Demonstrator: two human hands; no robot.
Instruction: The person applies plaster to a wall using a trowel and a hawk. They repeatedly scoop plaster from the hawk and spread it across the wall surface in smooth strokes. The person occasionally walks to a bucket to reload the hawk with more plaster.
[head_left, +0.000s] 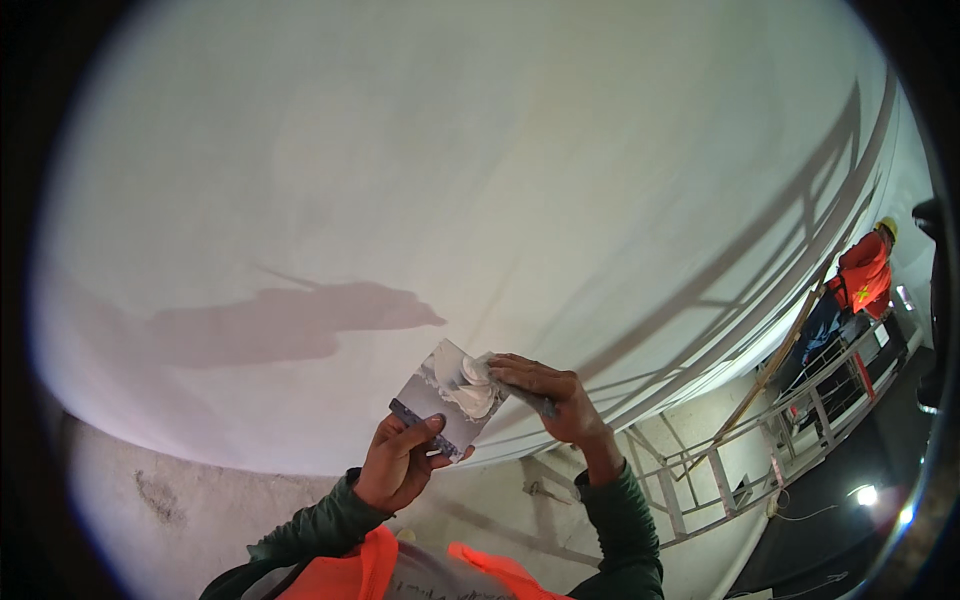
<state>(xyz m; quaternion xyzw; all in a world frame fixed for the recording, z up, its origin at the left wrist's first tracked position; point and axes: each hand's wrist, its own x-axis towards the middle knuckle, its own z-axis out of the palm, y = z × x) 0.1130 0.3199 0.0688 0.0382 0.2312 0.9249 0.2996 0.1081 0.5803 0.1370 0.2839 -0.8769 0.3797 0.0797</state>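
Observation:
Low in the middle, my left hand (pixel 397 462) grips a wide metal filling knife (pixel 412 390) by its dark edge strip, the thumb lying on top. White filler (pixel 470 388) is heaped and smeared over the blade's right part. My right hand (pixel 560 396) is closed on a second filling knife (pixel 538 401), partly hidden by the fingers. Its working edge meets the filler on the left blade. Both hands are held in front of the large pale wall (pixel 420 180), apart from its surface.
A metal scaffold frame (pixel 725 485) with rails and a ladder runs along the right. On it, further off, stands a person in an orange vest and yellow helmet (pixel 868 272). A bright lamp (pixel 865 495) glares at lower right. Shadows fall across the wall.

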